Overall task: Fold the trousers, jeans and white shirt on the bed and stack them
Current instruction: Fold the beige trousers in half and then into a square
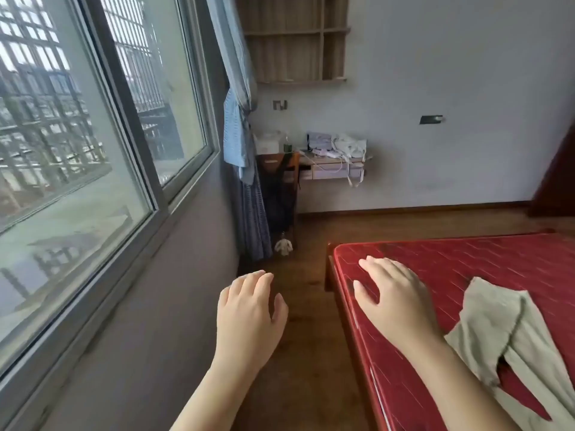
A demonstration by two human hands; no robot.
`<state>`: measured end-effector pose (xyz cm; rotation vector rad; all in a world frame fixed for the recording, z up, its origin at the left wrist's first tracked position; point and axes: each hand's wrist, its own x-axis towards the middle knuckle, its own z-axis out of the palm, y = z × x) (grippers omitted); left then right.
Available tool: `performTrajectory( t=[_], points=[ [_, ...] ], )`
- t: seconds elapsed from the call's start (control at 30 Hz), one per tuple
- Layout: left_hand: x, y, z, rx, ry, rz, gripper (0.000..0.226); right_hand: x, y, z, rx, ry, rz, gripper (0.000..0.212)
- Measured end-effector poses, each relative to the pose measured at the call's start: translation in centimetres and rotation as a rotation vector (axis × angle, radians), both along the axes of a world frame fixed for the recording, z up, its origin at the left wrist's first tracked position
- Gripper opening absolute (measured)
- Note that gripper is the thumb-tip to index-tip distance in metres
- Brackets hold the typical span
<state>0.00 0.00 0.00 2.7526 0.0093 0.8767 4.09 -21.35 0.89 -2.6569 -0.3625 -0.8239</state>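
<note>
- Your left hand hangs beside the bed, over the wooden floor, fingers loosely spread, holding nothing.
- Your right hand is over the bed's corner, fingers straight, empty; contact cannot be told.
- The beige trousers lie rumpled on the bed, beside your right forearm.
- Beyond the bed, a cluttered worktop.

A red quilted mattress sat on a dark wooden bed frame standing on a brown wood floor, with pale beige trousers lying loosely along its near side, their legs parted over a strip of red.
</note>
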Motion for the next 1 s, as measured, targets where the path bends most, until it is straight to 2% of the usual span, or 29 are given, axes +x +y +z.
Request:
performTrajectory(
  t=[0.17,0.4,0.7,0.77,0.87,1.0],
  points=[
    [7.8,-2.7,-1.7,-0.024,0.026,-0.035,0.032,7.2,-3.5,-2.6,0.059,0.077,-0.037,0.049],
    [17.4,-6.6,-4.0,-0.035,0.078,-0.095,0.031,16.2,-6.9,-5.9,0.103,0.143,-0.077,0.049],
    [30.0,-6.3,-7.8,-0.056,0.179,-0.194,0.032,26.0,-7.4,-10.0,0.118,0.309,-0.183,0.048],
    [33.9,-5.7,-8.5,-0.070,0.203,-0.215,0.031,28.7,-6.9,-10.3,0.112,0.332,-0.227,0.046],
    [40.1,-4.6,-9.2,-0.084,0.258,-0.278,0.031,33.2,-6.0,-10.5,0.117,0.360,-0.304,0.030],
    [48.5,-3.7,-9.2,-0.087,0.290,-0.409,0.030,39.1,-4.0,-9.3,0.085,0.369,-0.410,0.030]
  ],
)
